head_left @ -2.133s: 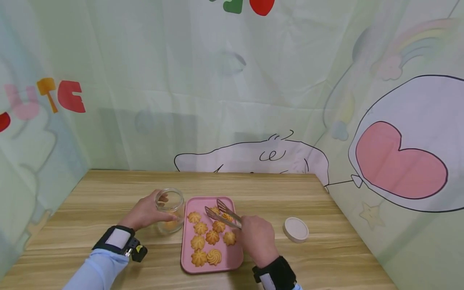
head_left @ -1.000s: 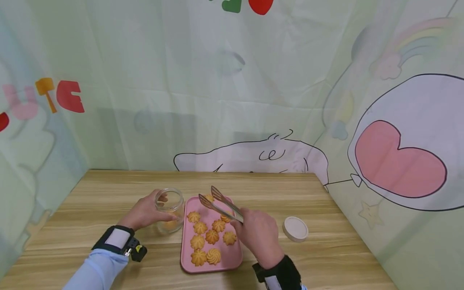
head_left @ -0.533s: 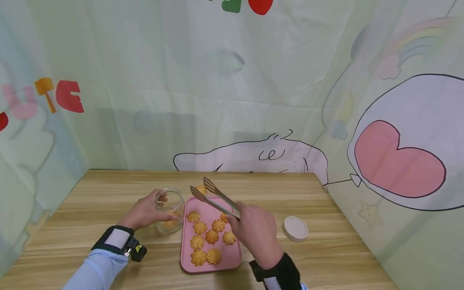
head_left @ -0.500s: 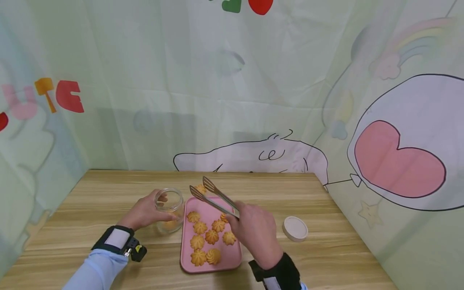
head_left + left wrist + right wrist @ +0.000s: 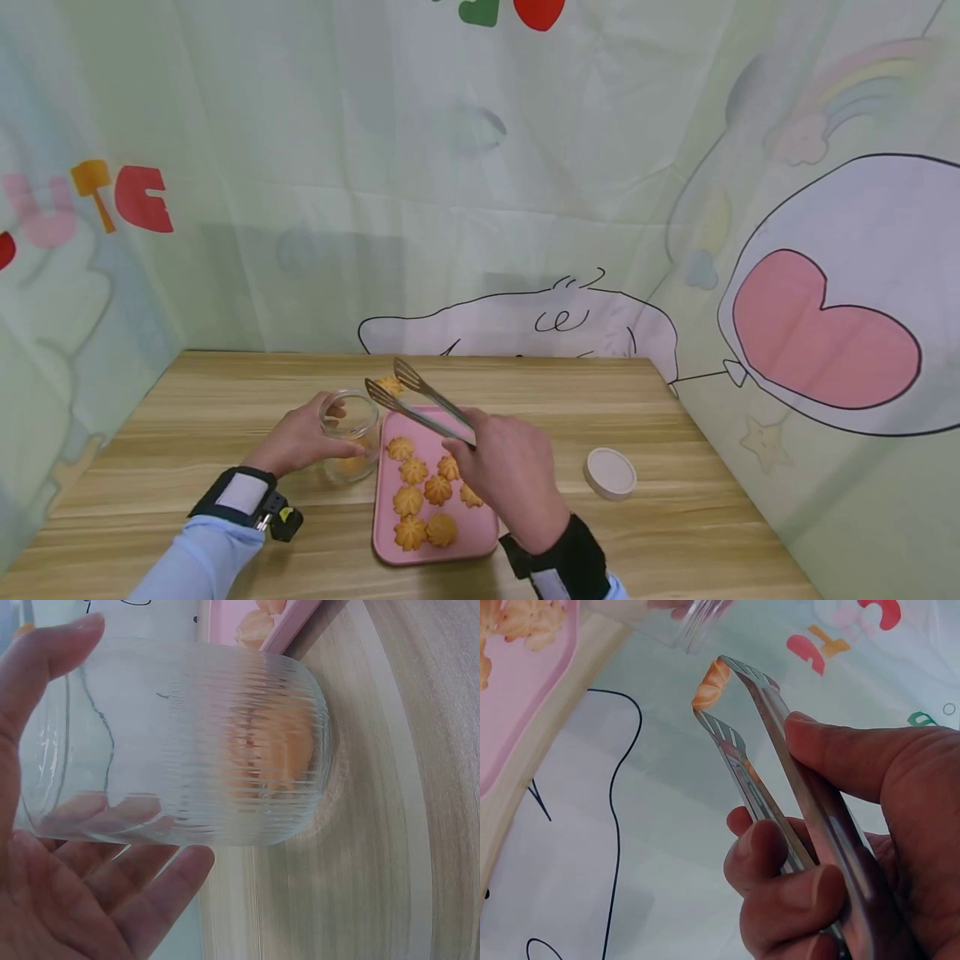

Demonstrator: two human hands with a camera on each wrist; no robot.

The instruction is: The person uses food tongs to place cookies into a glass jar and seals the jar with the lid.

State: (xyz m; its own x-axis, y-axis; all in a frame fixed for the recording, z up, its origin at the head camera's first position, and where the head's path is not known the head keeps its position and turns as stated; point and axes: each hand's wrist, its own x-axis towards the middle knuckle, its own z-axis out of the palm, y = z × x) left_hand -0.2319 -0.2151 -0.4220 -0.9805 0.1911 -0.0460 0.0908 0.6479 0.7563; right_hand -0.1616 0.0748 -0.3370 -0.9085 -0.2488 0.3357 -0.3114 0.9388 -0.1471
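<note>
In the head view my left hand [image 5: 303, 435] grips a clear glass jar [image 5: 364, 432], which stands upright without its lid left of the tray. The left wrist view shows the thumb and fingers round the ribbed jar and one or more cookies [image 5: 274, 750] at its bottom. My right hand [image 5: 513, 475] holds metal tongs [image 5: 429, 414], slanting up to the left over the pink tray [image 5: 476, 543]. Pinched in the tong tips is a piped cookie [image 5: 712, 684], raised above the tray's far edge, near the jar's mouth. Several star-shaped cookies [image 5: 413, 472] lie on the tray.
A white round lid [image 5: 610, 473] lies on the wooden table [image 5: 675, 533] right of the tray. Printed fabric [image 5: 300, 167] walls the table at the back and both sides.
My right hand has lifted the cookie off the tray's far end with the tongs, then carried it up and left towards the jar. The left hand and jar have stayed put.
</note>
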